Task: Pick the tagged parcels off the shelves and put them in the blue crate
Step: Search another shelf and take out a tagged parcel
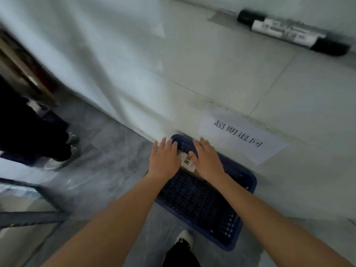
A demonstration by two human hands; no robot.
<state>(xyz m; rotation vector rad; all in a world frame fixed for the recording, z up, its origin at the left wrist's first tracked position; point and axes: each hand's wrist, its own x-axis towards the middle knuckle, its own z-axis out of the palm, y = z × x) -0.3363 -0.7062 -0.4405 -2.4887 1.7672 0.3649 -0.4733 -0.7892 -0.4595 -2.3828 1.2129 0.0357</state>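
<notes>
A blue slatted crate (202, 205) stands on the floor against the white wall. Inside its far end lies a brown cardboard parcel (194, 173) with a white printed tag (187, 160) on top. My left hand (163, 160) and my right hand (206, 160) are stretched out over the parcel, one on each side, fingers spread and flat. Both hands cover most of the parcel; whether they press on it or hover just above it is unclear. The image is motion-blurred.
A white paper sign (240, 135) with black characters is stuck on the wall right of the crate. Another person's dark legs and white shoes (52, 162) stand at the left. A metal shelf frame (28, 214) is at lower left. My own shoe (184, 239) is near the crate.
</notes>
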